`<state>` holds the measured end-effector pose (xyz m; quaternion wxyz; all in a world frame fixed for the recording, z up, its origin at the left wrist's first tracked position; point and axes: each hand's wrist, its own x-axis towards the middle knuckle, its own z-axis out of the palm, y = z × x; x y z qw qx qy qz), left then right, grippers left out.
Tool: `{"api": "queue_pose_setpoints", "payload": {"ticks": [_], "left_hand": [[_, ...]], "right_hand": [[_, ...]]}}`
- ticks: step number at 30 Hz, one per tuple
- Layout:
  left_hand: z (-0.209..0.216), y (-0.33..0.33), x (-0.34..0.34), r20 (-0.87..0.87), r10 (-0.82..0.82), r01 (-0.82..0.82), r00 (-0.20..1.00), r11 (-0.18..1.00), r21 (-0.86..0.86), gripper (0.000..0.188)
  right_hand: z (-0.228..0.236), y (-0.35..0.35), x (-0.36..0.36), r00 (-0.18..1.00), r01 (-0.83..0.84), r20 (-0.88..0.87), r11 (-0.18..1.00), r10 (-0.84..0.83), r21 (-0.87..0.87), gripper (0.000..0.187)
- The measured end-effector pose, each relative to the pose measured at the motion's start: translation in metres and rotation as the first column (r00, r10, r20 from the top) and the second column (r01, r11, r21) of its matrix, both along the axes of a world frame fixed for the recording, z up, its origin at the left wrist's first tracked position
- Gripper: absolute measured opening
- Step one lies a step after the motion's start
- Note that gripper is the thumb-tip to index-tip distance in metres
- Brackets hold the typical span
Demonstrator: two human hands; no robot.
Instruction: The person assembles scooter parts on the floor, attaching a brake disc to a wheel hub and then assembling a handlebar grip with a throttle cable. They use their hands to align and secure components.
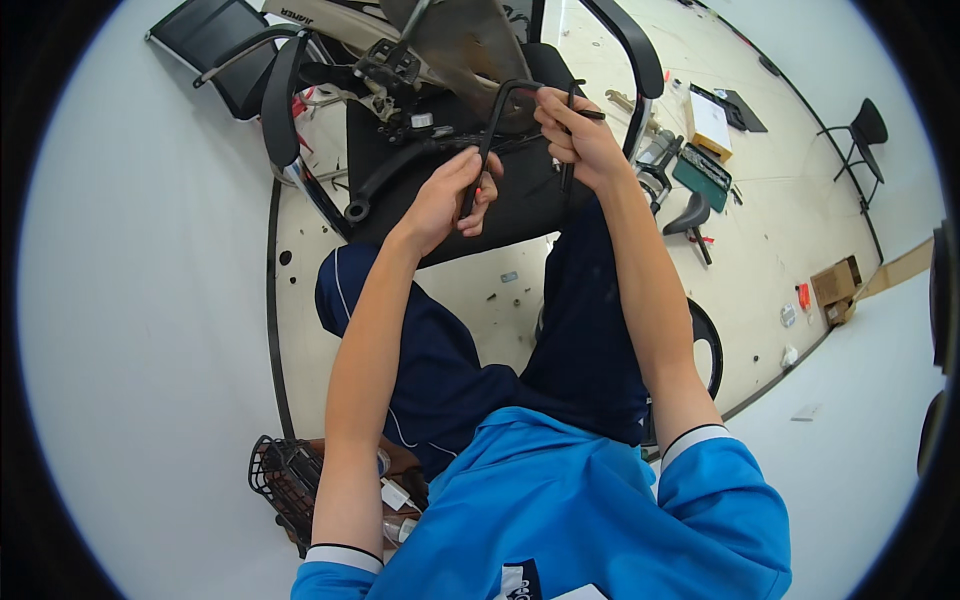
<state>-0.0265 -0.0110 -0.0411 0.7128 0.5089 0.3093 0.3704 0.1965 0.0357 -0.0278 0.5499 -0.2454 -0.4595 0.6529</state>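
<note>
A black bent rod [496,115] spans my two hands above a black chair seat [510,228]. My left hand [440,198] is closed round its lower straight part. Near the rod's upper bend, the fingers of my right hand [582,142] are closed on its far end. A thin dark bar [569,178] also shows at the right hand; whether it joins the rod I cannot tell. Beyond my hands, a bicycle frame [345,28] with a pedal [392,66] rests on the chair. A dark arm-like part [385,178] with a round end lies left of my left hand.
Black armrests [637,48] flank the seat. On the floor to the right are a bicycle saddle [688,214], a green tool case [703,176] and a cardboard box [834,284]. A wire basket [268,470] stands at lower left, and a chair [862,135] at far right.
</note>
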Motion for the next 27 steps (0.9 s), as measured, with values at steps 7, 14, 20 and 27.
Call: {"api": "queue_pose_setpoints", "payload": {"ticks": [7,14,20,27], "left_hand": [[-0.008,0.009,0.001,-0.017,0.077,-0.073,0.997,0.987,0.14,0.029],[-0.014,0.004,-0.003,0.501,-0.085,0.141,0.861,0.987,-0.075,0.027],[-0.012,0.003,0.003,0.261,0.117,-0.095,0.958,0.991,-0.095,0.025],[-0.023,0.009,0.008,-0.07,0.374,-0.376,0.925,0.926,-0.015,0.022]], "right_hand": [[0.001,0.0,0.001,0.999,0.019,0.038,1.0,-0.019,0.007,0.021],[0.005,-0.004,-0.005,0.99,-0.039,0.137,0.999,0.043,-0.032,0.034],[0.006,-0.007,-0.009,0.933,-0.07,0.345,0.991,0.106,-0.117,0.027],[0.003,-0.007,-0.021,0.856,-0.232,0.432,0.958,0.282,-0.166,0.034]]}}
